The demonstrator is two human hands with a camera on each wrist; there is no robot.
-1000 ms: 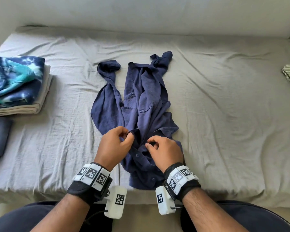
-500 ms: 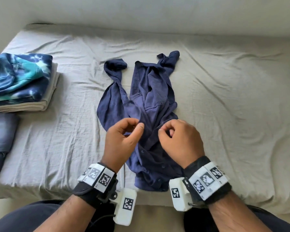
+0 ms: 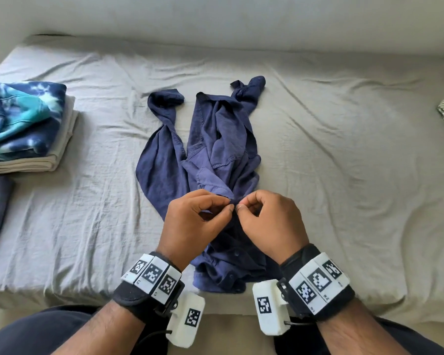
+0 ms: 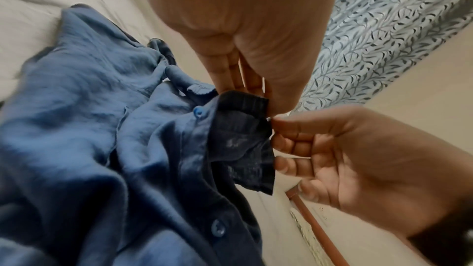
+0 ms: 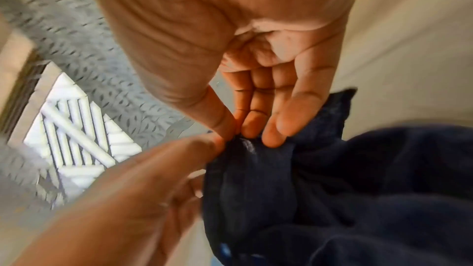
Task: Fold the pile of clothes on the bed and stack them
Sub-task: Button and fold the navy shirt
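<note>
One bed (image 3: 344, 175) carries everything: a folded stack (image 3: 23, 129) waits at its left edge, out of the working space. The navy shirt (image 3: 215, 155) lies lengthwise mid-bed, hem at the near edge. Left hand (image 3: 195, 221) and right hand (image 3: 269, 221) each pinch its button placket, probably fastening it so it folds flat.

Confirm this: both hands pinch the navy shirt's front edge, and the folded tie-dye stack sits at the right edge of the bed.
One thing is wrong. The tie-dye stack sits at the left edge of the bed, not the right, as the head view shows. The rest stands: the left hand and the right hand both pinch the navy shirt at its front edge.
</note>
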